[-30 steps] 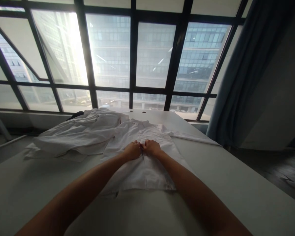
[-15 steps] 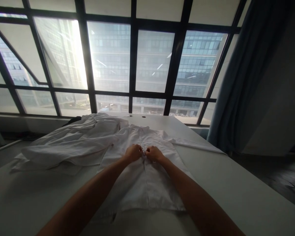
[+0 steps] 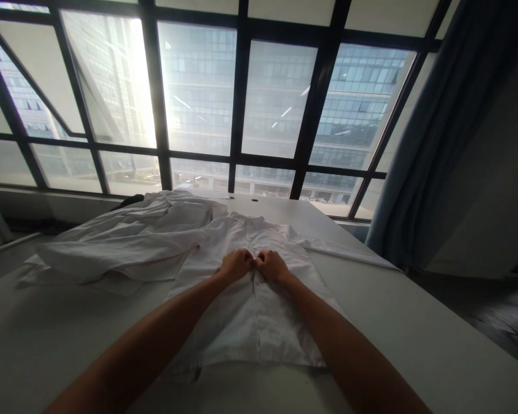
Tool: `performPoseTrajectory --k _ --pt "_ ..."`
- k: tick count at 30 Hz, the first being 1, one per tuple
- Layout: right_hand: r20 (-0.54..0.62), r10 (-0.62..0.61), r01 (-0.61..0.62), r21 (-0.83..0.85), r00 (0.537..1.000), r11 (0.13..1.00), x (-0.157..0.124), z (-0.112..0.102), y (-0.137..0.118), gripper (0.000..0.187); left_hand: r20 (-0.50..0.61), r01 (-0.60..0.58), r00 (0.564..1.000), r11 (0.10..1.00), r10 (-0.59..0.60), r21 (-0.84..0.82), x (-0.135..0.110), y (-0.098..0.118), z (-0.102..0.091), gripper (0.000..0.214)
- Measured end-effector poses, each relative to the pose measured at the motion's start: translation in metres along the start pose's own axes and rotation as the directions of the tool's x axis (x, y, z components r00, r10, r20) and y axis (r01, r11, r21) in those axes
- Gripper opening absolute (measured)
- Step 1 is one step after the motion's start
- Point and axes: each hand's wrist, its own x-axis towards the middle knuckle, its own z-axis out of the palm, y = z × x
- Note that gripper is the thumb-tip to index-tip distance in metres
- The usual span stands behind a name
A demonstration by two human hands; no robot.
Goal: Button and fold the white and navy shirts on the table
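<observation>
Your white collared shirt (image 3: 285, 330) lies front up and spread on the pale worktop (image 3: 406, 322), and everything else can be placed from it. Its collar (image 3: 247, 219) points away from you and its hem is the edge nearest you, so the placket (image 3: 256, 313) runs straight up between your forearms, probably so that both hands can reach it equally well.

Your left hand (image 3: 237, 265) and right hand (image 3: 273, 267) meet on that placket, around the shirt's middle, knuckles up and just touching or nearly so. The fingers of each are drawn in narrow and seem to pinch the shirt's front cloth from either side; such a close, two-sided grip suits fine work on the two front edges. The tips are hidden, so you cannot tell from this view whether a button sits between them. The cloth creases around your grip, while the panels nearer the hem lie fairly flat, likely because the worktop bears their weight.

The shirt's right-hand sleeve (image 3: 349, 254) stretches out sideways, well away from your hands, which leaves the front uncovered. Left of the shirt, a rumpled heap of white cloth (image 3: 125, 247) meets its side; which overlaps which is unclear, as is whether the heap is one garment or several. Beyond the shirt's collar stands a window wall (image 3: 201, 95), whose light comes toward you and leaves your forearms and the near hem in shade.
</observation>
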Motion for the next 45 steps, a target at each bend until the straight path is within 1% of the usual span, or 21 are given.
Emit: performPoseTrajectory --k 2,5,7,9,13,21,24,27,30,34,38,42,45 --pt "-0.045 -0.005 0.010 0.124 0.999 0.992 0.002 0.001 0.003 0.019 -0.029 0.037 0.999 0.997 -0.039 -0.069 0.000 -0.001 0.000 0.020" --pt "-0.116 0.006 0.029 0.300 0.993 0.953 0.005 0.003 0.006 0.020 -0.048 0.063 0.996 0.985 -0.071 -0.163 0.001 -0.002 0.001 0.019" --pt "-0.151 0.002 0.055 0.372 0.989 0.926 0.005 0.003 0.007 0.020 -0.042 0.076 0.995 0.978 -0.086 -0.193 0.001 -0.003 0.002 0.019" --pt "-0.175 -0.015 0.086 0.408 0.984 0.909 0.004 0.003 0.007 0.020 -0.029 0.089 0.995 0.978 -0.096 -0.189 0.001 -0.003 0.003 0.018" --pt "-0.146 -0.058 0.111 0.388 0.988 0.915 0.000 0.003 0.005 0.019 -0.009 0.102 0.994 0.979 -0.105 -0.179 0.002 -0.004 0.002 0.018" --pt "-0.103 -0.085 0.115 0.333 0.991 0.936 -0.008 0.004 0.005 0.021 0.006 0.108 0.994 0.961 -0.110 -0.253 0.005 -0.007 0.004 0.015" --pt "-0.067 -0.050 0.070 0.353 0.996 0.933 -0.007 0.006 0.008 0.027 -0.024 0.095 0.994 0.956 -0.106 -0.279 0.005 -0.009 0.007 0.014" --pt "-0.038 -0.010 0.023 0.369 0.999 0.929 -0.006 0.008 0.010 0.033 -0.041 0.087 0.994 0.941 -0.106 -0.326 0.005 -0.010 0.010 0.021" --pt "-0.066 -0.026 0.048 0.346 0.997 0.937 -0.004 0.010 0.012 0.029 -0.053 0.061 0.995 0.934 -0.084 -0.352 0.004 -0.010 0.010 0.023" --pt "-0.109 -0.069 0.100 0.323 0.992 0.941 -0.003 0.009 0.011 0.018 -0.069 0.023 0.996 0.933 -0.052 -0.359 0.003 -0.009 0.008 0.020" --pt "-0.098 -0.080 0.108 0.334 0.992 0.936 -0.003 0.008 0.010 0.013 -0.074 -0.003 0.997 0.949 -0.021 -0.316 -0.001 -0.006 0.005 0.020" --pt "-0.083 -0.086 0.108 0.320 0.993 0.941 -0.002 0.008 0.011 0.011 -0.103 -0.049 0.994 0.964 0.022 -0.263 -0.005 0.000 -0.002 0.022" --pt "-0.097 -0.107 0.129 0.265 0.990 0.956 -0.003 0.009 0.011 0.010 -0.112 -0.031 0.994 0.971 0.005 -0.239 -0.007 0.004 -0.005 0.020"
